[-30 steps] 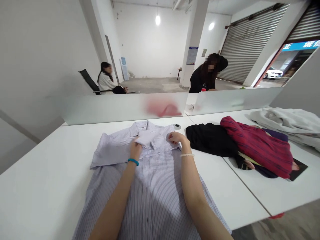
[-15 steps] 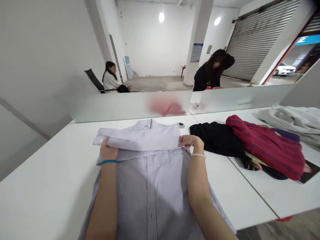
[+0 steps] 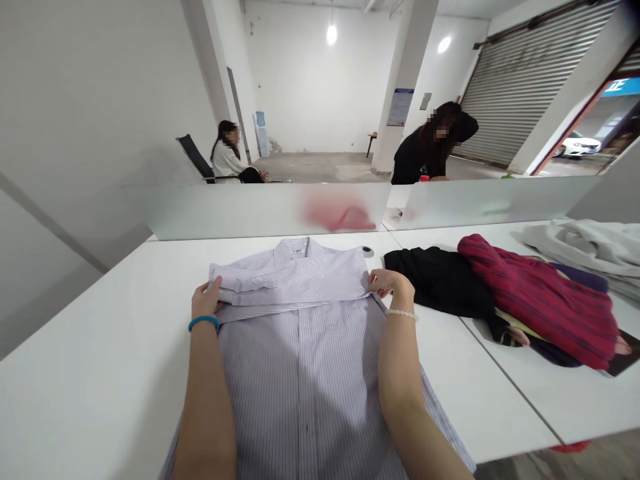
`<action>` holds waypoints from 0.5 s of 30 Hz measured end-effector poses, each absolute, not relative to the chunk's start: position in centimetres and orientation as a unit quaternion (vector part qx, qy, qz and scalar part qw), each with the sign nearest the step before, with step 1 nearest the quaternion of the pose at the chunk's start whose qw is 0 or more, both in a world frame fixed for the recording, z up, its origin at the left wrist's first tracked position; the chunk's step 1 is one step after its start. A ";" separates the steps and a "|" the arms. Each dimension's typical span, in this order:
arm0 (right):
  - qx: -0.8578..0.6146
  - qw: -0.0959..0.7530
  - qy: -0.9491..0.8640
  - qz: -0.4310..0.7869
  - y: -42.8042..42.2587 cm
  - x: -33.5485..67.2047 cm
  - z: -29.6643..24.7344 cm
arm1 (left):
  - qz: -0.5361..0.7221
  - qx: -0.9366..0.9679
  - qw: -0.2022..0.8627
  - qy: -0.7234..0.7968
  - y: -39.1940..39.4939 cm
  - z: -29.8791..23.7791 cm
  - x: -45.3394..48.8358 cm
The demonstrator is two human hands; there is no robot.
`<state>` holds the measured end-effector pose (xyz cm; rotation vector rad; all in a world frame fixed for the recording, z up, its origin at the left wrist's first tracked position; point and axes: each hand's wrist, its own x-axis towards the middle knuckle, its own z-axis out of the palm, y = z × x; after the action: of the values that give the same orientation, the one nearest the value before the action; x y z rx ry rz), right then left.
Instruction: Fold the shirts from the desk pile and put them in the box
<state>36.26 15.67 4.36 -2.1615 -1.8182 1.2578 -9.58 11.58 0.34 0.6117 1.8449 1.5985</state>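
A pale lilac pinstriped button-front shirt (image 3: 300,373) lies flat on the white table (image 3: 100,347), collar away from me. Its upper part carries a folded band (image 3: 290,280) running straight across the chest. My left hand (image 3: 206,300), with a blue wristband, grips the band's left end. My right hand (image 3: 393,283), with a white bead bracelet, pinches the right end. My forearms cover the shirt's lower edges, and the sleeves are hidden inside the fold.
A black garment (image 3: 440,280) and a red plaid garment (image 3: 540,300) lie right of the shirt, with a pale grey garment (image 3: 585,247) behind. A frosted divider (image 3: 250,210) runs along the far table edge. Beyond it, one person sits (image 3: 230,157) and another stands (image 3: 430,147).
The bunched cloth at the shirt's centre is now a straight folded band. My hands have moved apart to its two ends. The view has drifted slightly left.
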 end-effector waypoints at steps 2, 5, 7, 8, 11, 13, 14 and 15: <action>-0.695 0.023 -0.593 0.405 15.6 35.8 4.8 | 0.585 0.232 0.305 0.715 11.5 0.4 -9.9; -0.689 0.031 -0.604 0.399 15.5 35.9 4.8 | 0.549 0.249 0.314 0.733 11.2 0.6 -10.3; -0.688 0.042 -0.610 0.390 15.5 36.5 4.5 | 0.525 0.269 0.322 0.740 11.0 0.8 -10.7; -0.689 0.047 -0.612 0.386 15.4 36.9 4.3 | 0.512 0.279 0.321 0.746 10.9 1.0 -10.9; -0.693 0.054 -0.609 0.381 15.3 38.2 3.9 | 0.462 0.310 0.292 0.778 10.7 1.3 -11.4; -0.695 0.053 -0.607 0.381 15.0 38.7 3.9 | 0.427 0.332 0.263 0.799 10.5 1.5 -11.4; -0.696 0.053 -0.607 0.379 14.9 38.8 4.0 | 0.413 0.343 0.248 0.806 10.5 1.6 -11.3; -0.698 0.053 -0.609 0.373 14.8 38.8 4.2 | 0.401 0.353 0.232 0.813 10.4 1.7 -11.1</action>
<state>38.84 14.83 4.17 -2.1224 -1.8504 1.1339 -11.11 10.43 1.66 0.9702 2.2346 1.1014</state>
